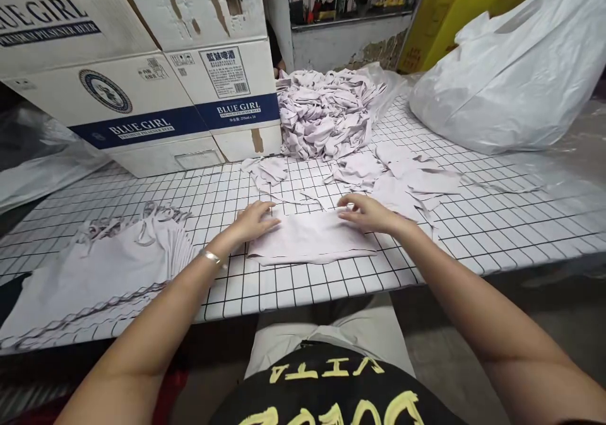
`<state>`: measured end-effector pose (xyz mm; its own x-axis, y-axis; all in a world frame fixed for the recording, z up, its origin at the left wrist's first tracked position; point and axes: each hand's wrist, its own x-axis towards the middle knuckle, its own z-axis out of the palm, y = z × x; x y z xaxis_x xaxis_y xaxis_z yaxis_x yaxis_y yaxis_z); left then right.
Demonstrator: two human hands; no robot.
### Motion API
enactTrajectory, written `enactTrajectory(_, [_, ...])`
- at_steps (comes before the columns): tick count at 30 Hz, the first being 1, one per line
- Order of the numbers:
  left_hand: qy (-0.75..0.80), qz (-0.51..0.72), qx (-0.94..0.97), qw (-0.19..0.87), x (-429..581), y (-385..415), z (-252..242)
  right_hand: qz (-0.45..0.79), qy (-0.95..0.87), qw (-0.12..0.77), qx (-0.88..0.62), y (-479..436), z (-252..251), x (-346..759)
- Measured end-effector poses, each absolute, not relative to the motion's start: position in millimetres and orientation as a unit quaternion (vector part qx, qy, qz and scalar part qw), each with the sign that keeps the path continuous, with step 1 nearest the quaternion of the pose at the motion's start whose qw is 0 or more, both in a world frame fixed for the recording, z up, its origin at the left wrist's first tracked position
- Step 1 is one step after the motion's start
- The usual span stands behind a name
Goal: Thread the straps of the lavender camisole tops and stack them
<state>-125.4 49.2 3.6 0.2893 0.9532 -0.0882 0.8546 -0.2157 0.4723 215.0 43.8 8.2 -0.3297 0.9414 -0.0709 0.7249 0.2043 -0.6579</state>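
Observation:
A pale lilac fabric piece [310, 239] lies flat on the white grid-patterned table [331, 280] in front of me. My left hand [253, 220] rests on its left upper corner with fingers stretched out flat. My right hand [367, 212] presses on its right upper corner, fingers lying on the cloth and slightly curled at the edge. A silver bracelet [209, 257] circles my left wrist. More loose lilac pieces [402, 175] lie just beyond my right hand.
A neat stack of lilac pieces [95, 273] sits at the left. A heap of crumpled lilac cloth [326, 112] lies at the back, beside Blue Girl cardboard boxes [142, 65]. A big white plastic bag [511, 84] fills the right rear.

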Motion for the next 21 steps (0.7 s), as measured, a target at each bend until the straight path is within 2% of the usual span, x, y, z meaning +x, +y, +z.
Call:
enactTrajectory(2, [0.592, 0.057, 0.772, 0.224, -116, 63, -2, 0.282, -0.768, 0.112, -0.564, 63, 1, 203])
enactTrajectory(4, [0.575, 0.033, 0.768, 0.281, -115, 74, -5, 0.307, -0.755, 0.069, -0.575, 73, -2, 199])
enactTrajectory(7, [0.514, 0.043, 0.772, 0.371, -127, 82, -3, 0.425, -0.714, 0.096, -0.548, 76, 3, 209])
enactTrajectory(10, [0.509, 0.010, 0.776, 0.372, -144, 83, 3, 0.485, -0.703, 0.091, -0.512, 74, 12, 225])
enactTrajectory(13, [0.525, -0.020, 0.764, 0.375, -155, 79, 6, 0.453, -0.729, 0.052, -0.511, 74, 17, 237])
enactTrajectory(16, [0.532, 0.045, 0.732, 0.423, -157, 73, 5, 0.413, -0.727, 0.068, -0.545, 76, 18, 242])
enactTrajectory(18, [0.532, 0.082, 0.712, 0.450, -155, 72, 7, 0.373, -0.721, 0.036, -0.583, 76, 19, 243])
enactTrajectory(21, [0.554, 0.104, 0.719, 0.406, -149, 82, 26, 0.315, -0.722, -0.030, -0.615, 73, 30, 244])
